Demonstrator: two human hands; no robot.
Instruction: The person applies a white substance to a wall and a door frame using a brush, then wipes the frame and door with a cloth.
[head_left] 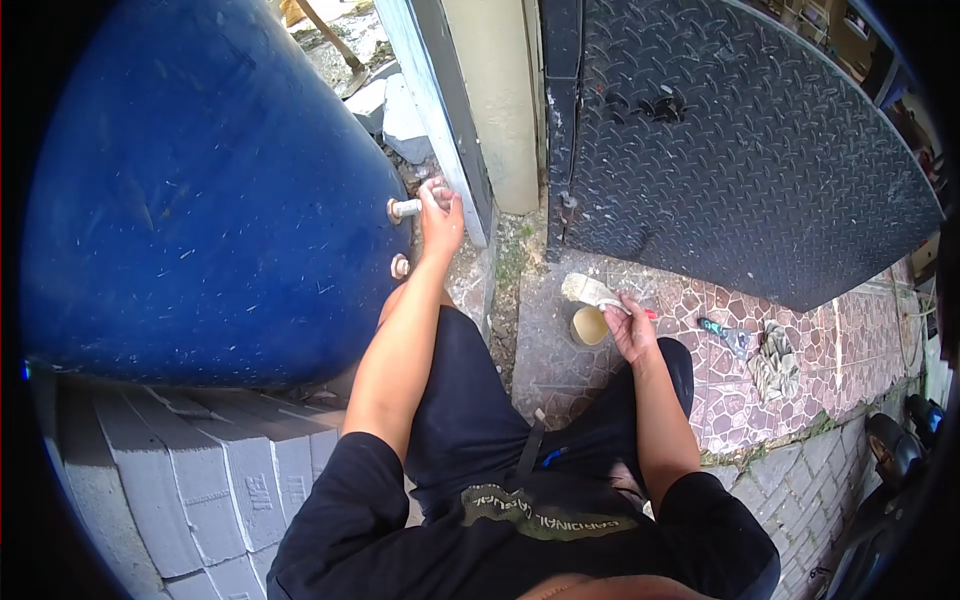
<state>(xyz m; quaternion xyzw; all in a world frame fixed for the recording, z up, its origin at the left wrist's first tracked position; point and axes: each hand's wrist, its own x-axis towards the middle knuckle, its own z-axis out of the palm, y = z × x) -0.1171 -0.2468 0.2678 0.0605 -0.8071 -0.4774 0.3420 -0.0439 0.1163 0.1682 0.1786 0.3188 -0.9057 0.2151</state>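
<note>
My left hand (441,218) has its fingers curled at the outer end of a short pale pipe stub (407,209), which sticks out of the side of a large blue tank (200,200). A second, shorter fitting (400,266) sits below it on the tank. In my right hand (630,329) is a paintbrush (590,291) with whitish bristles pointing left and a red handle end showing past the fingers. Just under the brush stands a small yellowish cup (588,326), close to my fingers. My fingertips partly hide the brush's grip.
A grey post (455,150) rises beside my left hand. Dark chequer-plate metal (740,150) spans the right. A scraper-like tool (728,336) and a crumpled cloth (774,362) lie on the patterned tiles. Grey blocks (200,490) are stacked below the tank; a wheel (888,446) is at far right.
</note>
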